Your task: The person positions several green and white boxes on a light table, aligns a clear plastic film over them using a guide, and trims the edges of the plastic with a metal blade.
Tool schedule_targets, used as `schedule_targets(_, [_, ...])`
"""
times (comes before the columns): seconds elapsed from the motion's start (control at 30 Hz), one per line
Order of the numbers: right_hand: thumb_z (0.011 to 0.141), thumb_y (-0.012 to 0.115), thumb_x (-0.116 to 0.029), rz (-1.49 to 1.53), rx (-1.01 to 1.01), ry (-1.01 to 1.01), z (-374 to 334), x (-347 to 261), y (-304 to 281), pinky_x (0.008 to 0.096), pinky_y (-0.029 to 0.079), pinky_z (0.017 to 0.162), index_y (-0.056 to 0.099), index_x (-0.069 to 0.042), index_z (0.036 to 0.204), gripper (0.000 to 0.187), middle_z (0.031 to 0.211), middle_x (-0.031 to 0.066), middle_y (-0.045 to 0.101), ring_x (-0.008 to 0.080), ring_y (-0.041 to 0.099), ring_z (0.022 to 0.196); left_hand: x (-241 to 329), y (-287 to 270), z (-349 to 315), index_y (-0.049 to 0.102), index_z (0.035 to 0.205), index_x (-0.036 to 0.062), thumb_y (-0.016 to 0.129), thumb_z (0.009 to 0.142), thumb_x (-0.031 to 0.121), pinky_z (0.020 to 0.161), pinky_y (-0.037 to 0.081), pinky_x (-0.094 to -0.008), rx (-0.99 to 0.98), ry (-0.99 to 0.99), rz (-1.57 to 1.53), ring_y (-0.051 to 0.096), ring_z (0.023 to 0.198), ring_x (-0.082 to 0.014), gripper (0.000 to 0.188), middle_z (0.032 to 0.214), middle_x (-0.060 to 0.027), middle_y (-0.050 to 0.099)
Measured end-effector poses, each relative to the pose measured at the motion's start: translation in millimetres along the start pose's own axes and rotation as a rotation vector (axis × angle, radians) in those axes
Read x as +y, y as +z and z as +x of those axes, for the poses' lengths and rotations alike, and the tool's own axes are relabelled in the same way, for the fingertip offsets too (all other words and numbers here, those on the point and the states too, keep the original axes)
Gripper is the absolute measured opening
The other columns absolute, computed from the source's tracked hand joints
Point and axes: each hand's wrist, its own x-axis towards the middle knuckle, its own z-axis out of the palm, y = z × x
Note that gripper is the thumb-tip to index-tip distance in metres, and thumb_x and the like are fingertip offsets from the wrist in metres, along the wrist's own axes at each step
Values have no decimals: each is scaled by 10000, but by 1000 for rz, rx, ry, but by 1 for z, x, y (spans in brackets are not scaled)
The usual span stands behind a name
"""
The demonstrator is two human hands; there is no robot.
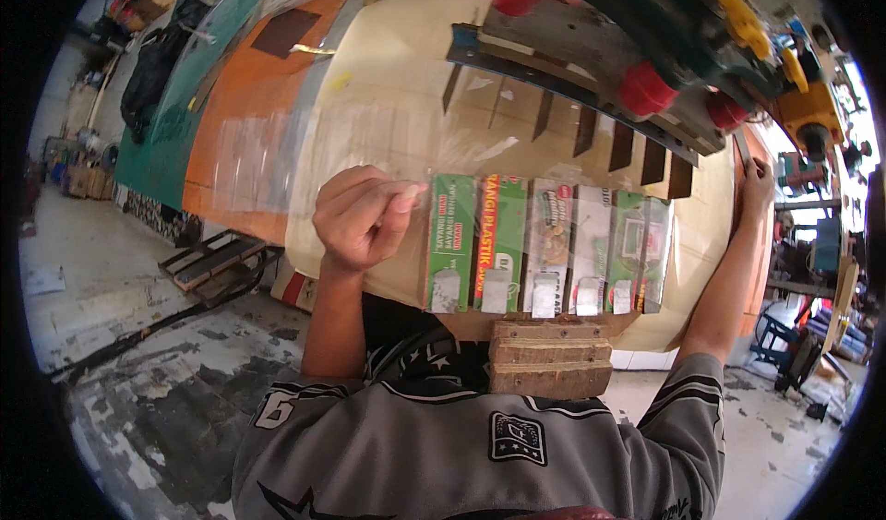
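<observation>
A paint-worn floor (189,418), a green sheet (157,165) and an orange sheet (240,91) lie left of the left hand (365,217), pinched closed. Just right of it, printed strips (546,243) lie on a cream surface (394,278). Beyond, the right hand (759,184) touches a metal bar (741,147), its grip unclear.

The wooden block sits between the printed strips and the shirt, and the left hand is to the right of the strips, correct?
Not quite: the left hand is left of the printed strips, as the head view shows. The wooden block does sit between the strips and the shirt.
</observation>
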Motion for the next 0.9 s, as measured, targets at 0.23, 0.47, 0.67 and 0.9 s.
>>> schedule_targets(0.23, [998,717,-412,0,-19,15,3,-5,6,399,571,946,802,-85,1205,397,1138,138,814,275,772,1067,-1,-3,-5,792,854,-23,649,987,93,570,515,-334,14,-12,26,676,586,-214,227,684,-75,736])
schedule_targets(0.47, [1007,715,-381,172,-37,1,7,3,8,383,572,941,793,-49,1199,392,1142,138,812,258,769,1055,-3,-2,-5,801,865,-6,711,944,48,542,496,-321,67,-10,-45,661,569,-207,131,670,-56,716])
schedule_targets(0.67, [966,704,-401,126,-62,36,6,-5,8,417,546,1012,797,-79,1233,429,1204,167,795,309,745,1139,-3,-1,-5,800,856,-7,689,973,61,554,514,-327,68,-10,-30,667,566,-214,175,667,-58,723])
schedule_targets(0.9, [957,699,-371,174,-40,58,0,-16,6,436,544,1015,826,-112,1181,366,1154,169,802,326,751,1125,1,-1,-7,793,871,-65,619,1018,112,577,518,-327,60,-77,4,674,582,-208,288,647,-98,718])
